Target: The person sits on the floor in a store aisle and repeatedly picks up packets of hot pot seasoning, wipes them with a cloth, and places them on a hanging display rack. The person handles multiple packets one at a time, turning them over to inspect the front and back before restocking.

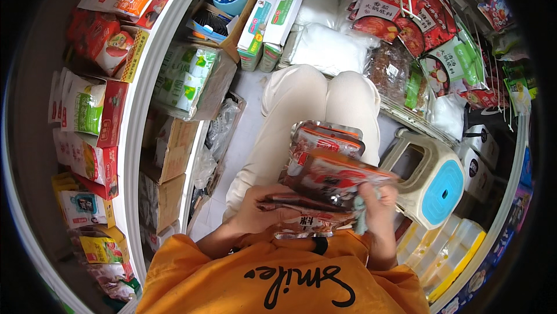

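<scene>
Several red-and-brown food pouches lie in a pile on my lap. My left hand [265,212] holds a stack of these pouches [304,222] near my belly. In my right hand [378,205] is the corner of another pouch [335,179], blurred and tilted over the pile, along with a pale green cloth [360,214]. Farther forward on my thighs rest more pouches [322,140], their silvery edges showing. Part of my left fingers is hidden behind the packs.
A beige plastic stool [439,192] with a blue top pad lies on its side at right. Shelves with bagged goods [82,109] line the left. Ahead are white bags [328,48], upright boxes [278,18] and hanging red packets [378,9]. Yellow-edged clear packs [452,253] sit lower right.
</scene>
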Demonstrator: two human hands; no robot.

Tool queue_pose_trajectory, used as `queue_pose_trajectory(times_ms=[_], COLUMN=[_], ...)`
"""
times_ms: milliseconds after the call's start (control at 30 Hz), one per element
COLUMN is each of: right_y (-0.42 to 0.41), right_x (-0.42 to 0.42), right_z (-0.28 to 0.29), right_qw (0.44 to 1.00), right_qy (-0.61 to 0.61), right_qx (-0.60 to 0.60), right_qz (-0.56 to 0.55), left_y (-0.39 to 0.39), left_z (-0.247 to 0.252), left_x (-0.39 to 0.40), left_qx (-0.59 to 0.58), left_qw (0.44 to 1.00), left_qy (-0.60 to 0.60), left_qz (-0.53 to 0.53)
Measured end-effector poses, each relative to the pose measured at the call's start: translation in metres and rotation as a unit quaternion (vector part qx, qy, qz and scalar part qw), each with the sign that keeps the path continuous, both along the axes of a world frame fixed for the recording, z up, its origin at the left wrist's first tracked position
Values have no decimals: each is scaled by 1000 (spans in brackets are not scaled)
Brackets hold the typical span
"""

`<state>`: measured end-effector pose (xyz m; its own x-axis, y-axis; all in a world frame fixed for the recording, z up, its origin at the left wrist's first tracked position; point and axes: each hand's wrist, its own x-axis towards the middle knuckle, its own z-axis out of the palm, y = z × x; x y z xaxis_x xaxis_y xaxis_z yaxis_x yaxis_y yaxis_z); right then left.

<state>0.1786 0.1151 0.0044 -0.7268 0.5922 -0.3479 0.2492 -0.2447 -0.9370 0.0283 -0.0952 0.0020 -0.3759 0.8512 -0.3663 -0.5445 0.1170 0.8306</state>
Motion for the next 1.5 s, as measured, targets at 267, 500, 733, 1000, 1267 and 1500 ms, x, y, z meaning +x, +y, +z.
queue_pose_trajectory(times_ms=[267,500,733,1000,1267,1500], right_y=[59,92,59,53,54,52], right_x=[-3,8,-32,-45,-42,-43], right_z=[39,37,12,-16,-18,-11], right_qw=[958,910,838,812,827,836], right_qy=[196,388,441,423,388,371], right_qx=[135,118,-312,-380,-379,-383], right_qz=[-161,-89,80,134,145,130], left_y=[28,40,36,42,41,41], left_z=[-3,-4,-9,-5,-8,-11], left_x=[-14,-13,-10,0,-3,-4], left_qx=[-91,-119,-142,-41,-45,-52], left_qw=[995,992,987,988,987,988], left_qy=[35,11,-2,57,73,71], left_qz=[21,41,79,139,134,125])
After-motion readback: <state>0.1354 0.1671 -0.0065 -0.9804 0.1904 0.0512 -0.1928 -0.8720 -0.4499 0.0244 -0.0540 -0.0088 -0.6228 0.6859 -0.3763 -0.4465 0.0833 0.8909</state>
